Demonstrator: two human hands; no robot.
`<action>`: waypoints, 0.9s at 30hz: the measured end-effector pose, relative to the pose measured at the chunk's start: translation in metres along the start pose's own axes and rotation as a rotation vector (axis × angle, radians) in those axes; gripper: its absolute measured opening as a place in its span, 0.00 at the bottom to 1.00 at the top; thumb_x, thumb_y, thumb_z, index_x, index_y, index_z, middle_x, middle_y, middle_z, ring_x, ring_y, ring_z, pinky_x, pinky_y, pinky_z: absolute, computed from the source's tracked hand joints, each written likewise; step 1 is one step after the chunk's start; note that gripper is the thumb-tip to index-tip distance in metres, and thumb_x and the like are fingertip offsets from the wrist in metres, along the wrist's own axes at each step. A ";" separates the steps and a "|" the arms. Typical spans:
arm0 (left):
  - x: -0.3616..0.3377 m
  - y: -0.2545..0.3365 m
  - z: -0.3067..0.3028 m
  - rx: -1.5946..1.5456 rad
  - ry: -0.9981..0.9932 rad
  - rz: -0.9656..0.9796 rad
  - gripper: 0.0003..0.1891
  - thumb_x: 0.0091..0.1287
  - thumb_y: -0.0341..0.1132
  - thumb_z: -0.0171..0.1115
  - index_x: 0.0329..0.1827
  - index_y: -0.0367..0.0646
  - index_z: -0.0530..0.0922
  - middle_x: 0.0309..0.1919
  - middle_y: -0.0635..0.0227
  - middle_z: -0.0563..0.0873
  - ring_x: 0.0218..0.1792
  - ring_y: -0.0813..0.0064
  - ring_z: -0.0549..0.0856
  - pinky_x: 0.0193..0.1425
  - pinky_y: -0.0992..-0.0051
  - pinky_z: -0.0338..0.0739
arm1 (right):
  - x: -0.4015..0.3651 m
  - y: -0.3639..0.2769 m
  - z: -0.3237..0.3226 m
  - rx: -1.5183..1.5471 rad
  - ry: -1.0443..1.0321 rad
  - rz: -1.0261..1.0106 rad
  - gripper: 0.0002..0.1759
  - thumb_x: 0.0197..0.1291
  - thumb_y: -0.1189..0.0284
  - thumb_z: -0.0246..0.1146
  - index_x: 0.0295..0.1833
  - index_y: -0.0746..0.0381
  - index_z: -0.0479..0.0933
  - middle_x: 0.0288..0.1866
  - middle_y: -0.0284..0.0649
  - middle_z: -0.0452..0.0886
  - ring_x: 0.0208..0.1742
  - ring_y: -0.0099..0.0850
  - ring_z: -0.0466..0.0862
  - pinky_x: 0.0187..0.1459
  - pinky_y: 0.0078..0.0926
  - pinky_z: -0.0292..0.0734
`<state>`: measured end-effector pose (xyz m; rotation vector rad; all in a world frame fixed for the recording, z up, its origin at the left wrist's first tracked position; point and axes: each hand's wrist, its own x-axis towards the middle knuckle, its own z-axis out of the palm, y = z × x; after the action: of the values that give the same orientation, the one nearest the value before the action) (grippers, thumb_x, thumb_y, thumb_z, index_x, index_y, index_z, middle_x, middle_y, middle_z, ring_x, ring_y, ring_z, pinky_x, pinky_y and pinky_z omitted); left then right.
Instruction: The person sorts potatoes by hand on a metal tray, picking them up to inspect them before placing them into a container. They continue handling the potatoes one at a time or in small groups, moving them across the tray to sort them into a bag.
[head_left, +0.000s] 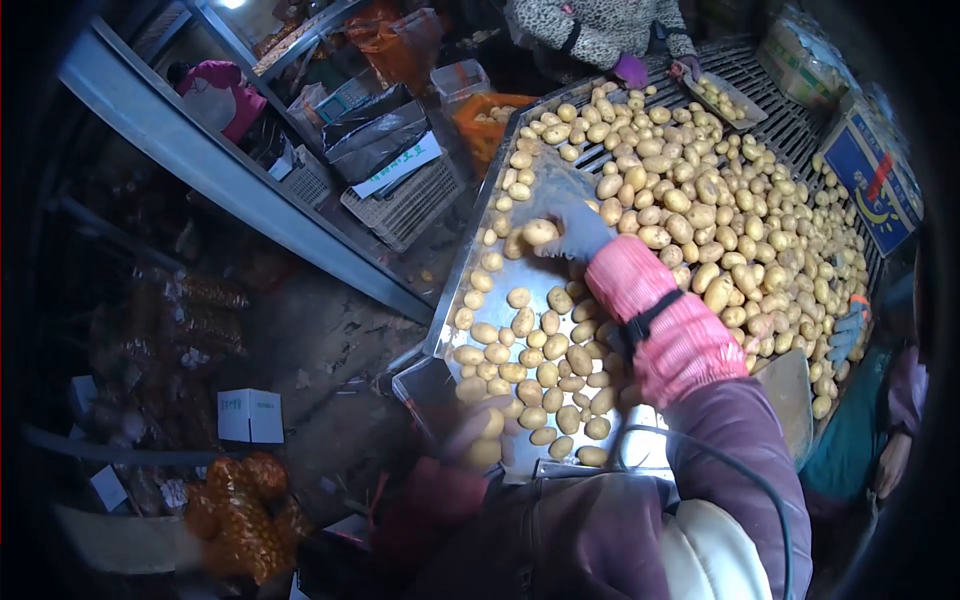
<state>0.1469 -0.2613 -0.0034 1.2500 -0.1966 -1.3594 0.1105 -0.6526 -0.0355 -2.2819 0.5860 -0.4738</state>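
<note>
At the lower left of the frame an orange mesh sack [238,512] filled with potatoes was seen on the floor, with a small white box [250,416] just above it and plastic crates [405,205] stacked further up. At the lower centre the left hand [470,428] was held over the near corner of the metal worktop [548,180]. It was too blurred for its grip to be told, though pale rounded shapes were made out against it. A loose cluster of potatoes [545,375] was spread on the worktop between the two hands. Up-frame from it, a single potato [540,232] was held at the gloved fingertips of the right hand [582,232], whose pink-sleeved arm was stretched in from the lower right. The potato lay to the left of that hand, well apart from the left hand, and was too nearly round for a long axis to be given. To the right the main heap of potatoes [700,190] was spread over the slatted part. At the top a shallow tray [725,98] with a few potatoes was placed beside a co-worker's purple-gloved hand [630,70]. At the right edge another person's blue-gloved hand [848,335] was rested on the heap, below a blue carton [868,180].
</note>
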 end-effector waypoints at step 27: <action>0.010 -0.062 0.024 0.474 -0.319 -0.130 0.28 0.71 0.56 0.55 0.67 0.49 0.74 0.39 0.70 0.81 0.26 0.79 0.77 0.25 0.77 0.73 | -0.478 -0.111 -0.109 1.171 0.432 0.614 0.21 0.65 0.56 0.61 0.45 0.66 0.79 0.37 0.43 0.83 0.38 0.31 0.86 0.27 0.23 0.80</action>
<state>0.0942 -0.2659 -0.0457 1.4421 -0.7031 -1.6835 -0.3089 -0.3860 0.0407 -0.8362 0.8651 -0.7357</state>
